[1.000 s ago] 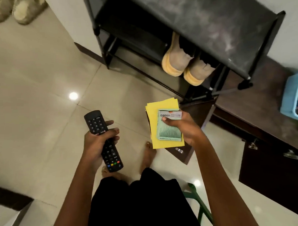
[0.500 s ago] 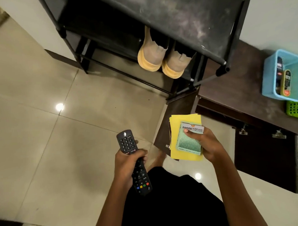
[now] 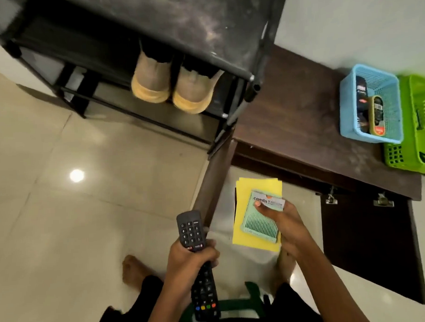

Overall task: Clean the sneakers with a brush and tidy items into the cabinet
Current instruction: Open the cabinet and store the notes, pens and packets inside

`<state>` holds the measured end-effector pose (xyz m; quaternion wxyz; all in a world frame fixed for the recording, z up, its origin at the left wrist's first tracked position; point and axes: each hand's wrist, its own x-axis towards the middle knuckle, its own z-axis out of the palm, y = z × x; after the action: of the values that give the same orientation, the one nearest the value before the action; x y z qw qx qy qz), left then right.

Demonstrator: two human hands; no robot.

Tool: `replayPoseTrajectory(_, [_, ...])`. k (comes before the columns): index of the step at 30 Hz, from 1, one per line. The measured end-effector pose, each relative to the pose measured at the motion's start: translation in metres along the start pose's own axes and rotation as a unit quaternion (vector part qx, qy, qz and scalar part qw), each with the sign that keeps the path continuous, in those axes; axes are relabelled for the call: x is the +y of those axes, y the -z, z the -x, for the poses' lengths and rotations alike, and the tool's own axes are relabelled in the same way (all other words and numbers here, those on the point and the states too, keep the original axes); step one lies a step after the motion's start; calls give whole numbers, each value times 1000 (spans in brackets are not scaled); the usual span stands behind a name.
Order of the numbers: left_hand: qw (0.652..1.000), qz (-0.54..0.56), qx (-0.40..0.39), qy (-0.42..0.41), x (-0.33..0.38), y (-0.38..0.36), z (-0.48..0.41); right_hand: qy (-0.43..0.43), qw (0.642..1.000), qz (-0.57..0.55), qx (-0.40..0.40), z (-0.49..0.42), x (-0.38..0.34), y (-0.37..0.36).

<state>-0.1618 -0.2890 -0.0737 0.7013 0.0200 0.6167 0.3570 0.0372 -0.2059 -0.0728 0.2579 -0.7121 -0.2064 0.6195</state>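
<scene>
Head view: left grip around remote, right grip around papers beside cabinet door.

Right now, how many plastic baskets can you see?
2. A blue basket stands on the dark cabinet top at right; a green basket sits beside it, farther right, cut off by the picture's edge, so more may be hidden beyond.

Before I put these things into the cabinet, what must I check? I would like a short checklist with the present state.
1. Grip of left hand on remote: ok.
2. Hold of right hand on yellow papers and green packet: ok.
3. Open cabinet door: ok.
4. Free room inside the cabinet: cannot tell, its inside is hidden.
5. One hand free to arrange things: not ok, both are full.
</scene>
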Motion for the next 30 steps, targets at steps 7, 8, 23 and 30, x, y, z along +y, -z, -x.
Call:
replayPoseTrajectory(7, [997, -64, -33, 0, -81, -87, -46, 10, 1000, -22, -5, -49, 66, 112])
replayPoseTrajectory(8, [996, -72, -51, 12, -89, -96, -48, 3, 1000, -28, -4, -52, 78, 120])
replayPoseTrajectory(23, [957, -193, -189, -101, -107, -145, -59, 114, 981, -63, -142, -50, 98, 137])
replayPoseTrajectory(30, [945, -217, -192, -154, -115, -157, -34, 89, 985, -73, -132, -27, 97, 143])
